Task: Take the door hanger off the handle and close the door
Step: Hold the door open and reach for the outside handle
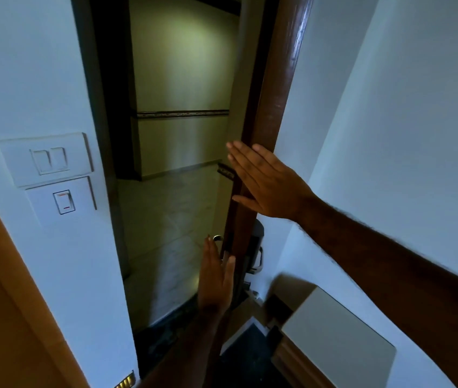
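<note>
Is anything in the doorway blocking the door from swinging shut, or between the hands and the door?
Nothing visible blocks it. The door is seen edge-on, the opening beside it shows only bare floor. The right hand lies flat at the door's edge; the left hand is open near the handle. No hanger is discernible.

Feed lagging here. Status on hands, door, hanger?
Both hands open: right hand flat on door edge, left hand by handle. Door ajar. No hanger visible.
</note>
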